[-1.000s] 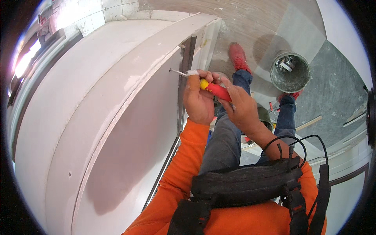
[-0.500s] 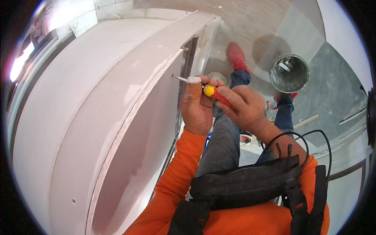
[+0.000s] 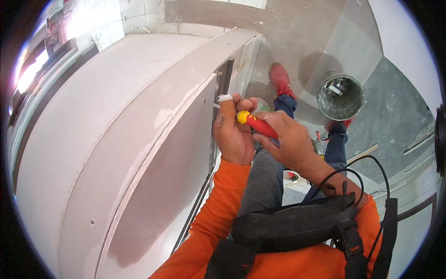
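Note:
A screwdriver with a red and yellow handle lies across both hands. My right hand is wrapped round the handle. My left hand is palm up, closed lightly round the thin metal shaft, whose middle is hidden behind the thumb. A white covering, bandage or plaster, caps the thumb tip. Past the thumb, the shaft's end points left at the inner face of a pale board panel; a tiny dark spot, possibly a screw head, shows there. Whether they touch, I cannot tell.
The board's raw edge curves along the left. A dark metal profile runs beside the panel. A grimy bucket stands on the floor at the right, near my red shoes. Black cables loop by my right forearm.
The view has shifted, so the scene sits slightly lower. My left thumb now covers more of the shaft, leaving less of it showing. Both hands keep hold of the screwdriver.

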Tool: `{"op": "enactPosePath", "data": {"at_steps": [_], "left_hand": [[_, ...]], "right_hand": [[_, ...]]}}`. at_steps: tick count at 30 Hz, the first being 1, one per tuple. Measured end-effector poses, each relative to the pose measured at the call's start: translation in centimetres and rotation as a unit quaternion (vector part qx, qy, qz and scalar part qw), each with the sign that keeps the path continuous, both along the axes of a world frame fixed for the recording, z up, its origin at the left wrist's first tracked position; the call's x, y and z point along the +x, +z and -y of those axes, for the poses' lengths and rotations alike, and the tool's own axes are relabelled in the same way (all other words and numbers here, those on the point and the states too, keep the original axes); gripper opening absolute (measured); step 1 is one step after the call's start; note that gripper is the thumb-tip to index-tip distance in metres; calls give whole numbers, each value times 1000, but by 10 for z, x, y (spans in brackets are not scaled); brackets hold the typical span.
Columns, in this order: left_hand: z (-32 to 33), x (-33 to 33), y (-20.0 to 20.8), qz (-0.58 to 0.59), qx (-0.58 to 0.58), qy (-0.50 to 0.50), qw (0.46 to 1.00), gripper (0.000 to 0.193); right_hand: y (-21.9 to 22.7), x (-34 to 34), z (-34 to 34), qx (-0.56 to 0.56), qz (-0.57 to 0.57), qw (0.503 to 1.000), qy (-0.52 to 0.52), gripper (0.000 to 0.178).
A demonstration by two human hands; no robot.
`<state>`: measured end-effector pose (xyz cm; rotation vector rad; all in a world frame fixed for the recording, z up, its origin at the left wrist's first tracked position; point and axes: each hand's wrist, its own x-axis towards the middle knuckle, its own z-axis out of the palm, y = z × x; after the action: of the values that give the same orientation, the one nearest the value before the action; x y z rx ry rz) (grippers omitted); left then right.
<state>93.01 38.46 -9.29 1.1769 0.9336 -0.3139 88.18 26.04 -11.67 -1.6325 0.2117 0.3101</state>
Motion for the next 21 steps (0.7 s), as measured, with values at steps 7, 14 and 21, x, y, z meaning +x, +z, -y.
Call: {"op": "enactPosePath", "data": {"at_steps": [7,14,21], "left_hand": [[-21,3,6,-5,30,-58,998,34],[-26,-4,8,-12,57,-70,996,29],[-25,-5,14,-40,108,-44,992,20]], "right_hand": [[7,14,-3,563,-501,651,-92,22],[-10,4,2,598,-530,598,-56,34],[6,4,-9,16,-67,996,-55,32]]}}
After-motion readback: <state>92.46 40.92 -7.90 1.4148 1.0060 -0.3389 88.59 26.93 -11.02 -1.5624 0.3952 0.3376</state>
